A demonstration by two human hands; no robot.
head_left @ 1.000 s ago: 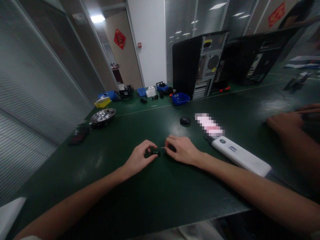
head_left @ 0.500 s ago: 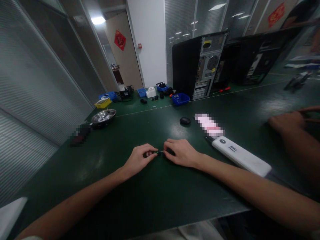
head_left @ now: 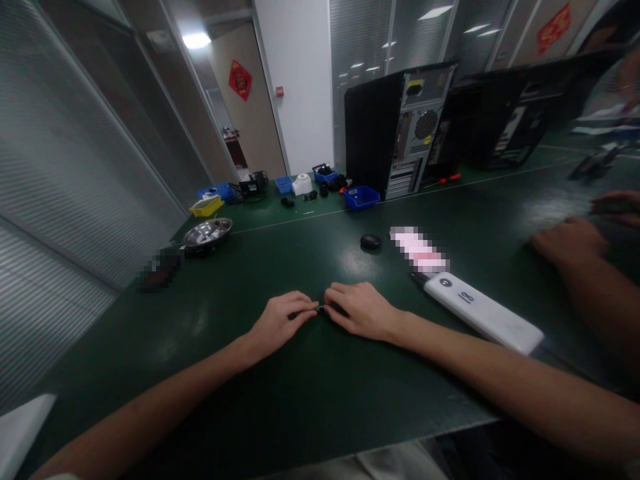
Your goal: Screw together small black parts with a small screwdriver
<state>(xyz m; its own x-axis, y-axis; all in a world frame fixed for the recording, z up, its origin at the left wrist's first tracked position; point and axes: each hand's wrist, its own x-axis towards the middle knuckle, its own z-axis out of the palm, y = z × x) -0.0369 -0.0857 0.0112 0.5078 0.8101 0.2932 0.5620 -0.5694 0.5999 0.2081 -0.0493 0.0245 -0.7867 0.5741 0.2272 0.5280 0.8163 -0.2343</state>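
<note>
Over the middle of the green table, my left hand [head_left: 285, 321] is closed in a pinch, thumb against fingertips. Between its tips is a small, thin dark-greenish piece [head_left: 319, 309], mostly covered by the fingers; its kind is too small to make out. Facing it from the right, my right hand [head_left: 363, 309] is also pinched, with its fingertips at the pale end of the same piece. A narrow gap separates the two hands. Beyond them on the tabletop lies a black computer mouse [head_left: 371, 242].
A white device marked 18 [head_left: 480, 312] lies right of my hands. Farther back stand a black computer tower [head_left: 380, 130], a blue tray [head_left: 362, 198] and a yellow tray [head_left: 207, 207]. A metal bowl [head_left: 207, 233] is at left. Another person's hand [head_left: 570, 243] rests at right.
My fingertips have come slightly closer together, and less of the small piece shows between them. At right, the other person's hands have shifted a little.
</note>
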